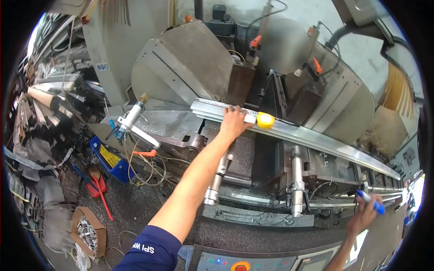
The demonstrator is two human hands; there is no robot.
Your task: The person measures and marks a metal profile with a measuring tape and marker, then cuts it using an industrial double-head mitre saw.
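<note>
A long silver metal profile (325, 141) lies slantwise across the machine, its near end at the centre left. My left hand (234, 122) presses on the profile near that end, fingers curled over its top. Just right of those fingers a yellow tape measure (265, 120) rests on the profile, its blade running left along the top under my hand. At the lower right, away from the profile, my right hand (364, 214) is closed around a blue and white marker (363, 195). A blue cap shows beside its fingers.
Two large saw housings (181, 58) stand behind the profile. A pneumatic clamp (131, 118) is at the left, another cylinder (296, 180) in front. A control panel (289, 264) sits at the bottom. A blue bin (108, 160), red dustpan (96, 187) and cardboard box (100, 232) are lower left.
</note>
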